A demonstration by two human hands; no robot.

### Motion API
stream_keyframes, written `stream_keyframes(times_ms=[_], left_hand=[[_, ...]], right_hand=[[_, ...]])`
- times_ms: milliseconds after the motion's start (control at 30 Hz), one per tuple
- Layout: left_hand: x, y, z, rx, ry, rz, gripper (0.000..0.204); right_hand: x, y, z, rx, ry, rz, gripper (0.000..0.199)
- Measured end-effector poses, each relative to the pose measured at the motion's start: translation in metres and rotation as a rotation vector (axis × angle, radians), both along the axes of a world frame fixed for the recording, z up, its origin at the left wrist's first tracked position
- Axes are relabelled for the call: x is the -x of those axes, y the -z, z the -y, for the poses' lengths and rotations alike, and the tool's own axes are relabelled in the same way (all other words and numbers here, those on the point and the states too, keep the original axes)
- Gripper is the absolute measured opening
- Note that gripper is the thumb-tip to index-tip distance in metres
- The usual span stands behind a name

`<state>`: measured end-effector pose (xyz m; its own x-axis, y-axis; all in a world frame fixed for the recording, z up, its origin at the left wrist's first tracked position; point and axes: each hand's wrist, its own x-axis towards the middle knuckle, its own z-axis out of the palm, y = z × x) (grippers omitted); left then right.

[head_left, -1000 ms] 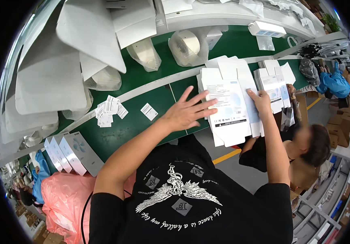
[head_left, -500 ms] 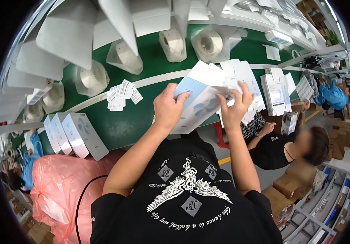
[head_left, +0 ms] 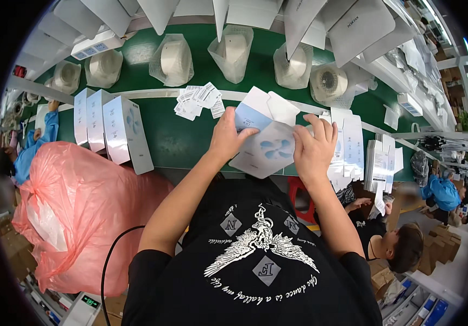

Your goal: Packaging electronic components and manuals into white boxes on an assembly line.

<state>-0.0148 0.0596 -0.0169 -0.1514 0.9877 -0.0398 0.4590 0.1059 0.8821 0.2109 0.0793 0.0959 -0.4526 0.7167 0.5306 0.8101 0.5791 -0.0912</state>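
Observation:
Both my hands hold a flat white and light-blue carton blank (head_left: 269, 144) with a fan picture on it, above the near edge of the green bench (head_left: 177, 138). My left hand (head_left: 228, 136) grips its left side, thumb on top. My right hand (head_left: 314, 146) presses on its right side with fingers spread over the top edge. The carton's white flaps stick up away from me. A stack of more flat cartons (head_left: 348, 149) lies just right of my right hand.
Three assembled white boxes (head_left: 111, 130) stand at the left of the bench. A pile of small paper slips (head_left: 196, 100) lies ahead. Bagged white fans (head_left: 171, 60) sit on the green belt beyond. A pink plastic sack (head_left: 82, 212) is at my left; another person sits at lower right.
My hands brought one carton blank from the stack on the right toward my middle and tilted it. My head turned left, so the bench shifted right in view.

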Motion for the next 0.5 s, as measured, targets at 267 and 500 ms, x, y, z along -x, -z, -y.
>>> stream_keyframes(times_ms=[267, 500], left_hand=[[-0.015, 0.024, 0.013, -0.049, 0.014, -0.158, 0.134], [-0.033, 0.023, 0.005, -0.182, 0.449, 0.145, 0.147]], right_hand=[[-0.012, 0.034, 0.011, 0.612, 0.039, -0.131, 0.007], [-0.023, 0.038, 0.008, 1.185, 0.168, -0.286, 0.019]])
